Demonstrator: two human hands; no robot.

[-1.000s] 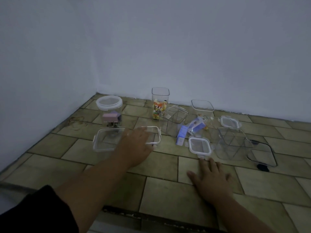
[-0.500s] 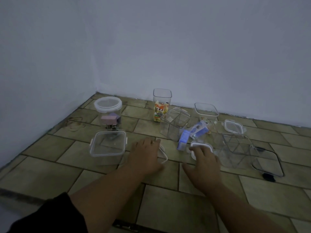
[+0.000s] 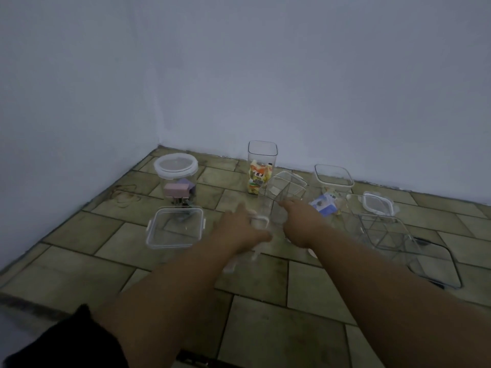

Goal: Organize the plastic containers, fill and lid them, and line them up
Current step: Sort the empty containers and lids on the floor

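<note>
Head view: both hands have moved forward and inward since a second ago, when the right hand [image 3: 300,224] lay flat on the tiled floor [image 3: 265,328]. It now reaches to the tilted clear container [image 3: 284,192] just ahead of it, index finger extended; whether it grips anything is unclear. The left hand [image 3: 239,229] lies partly curled over a white-rimmed lid [image 3: 259,221], apparently holding it, though blur hides the grip. Left of the hands sits a lidded flat box [image 3: 175,227]; beyond it, a round jar [image 3: 176,179]. Pairing this lid with this container looks like the next step.
</note>
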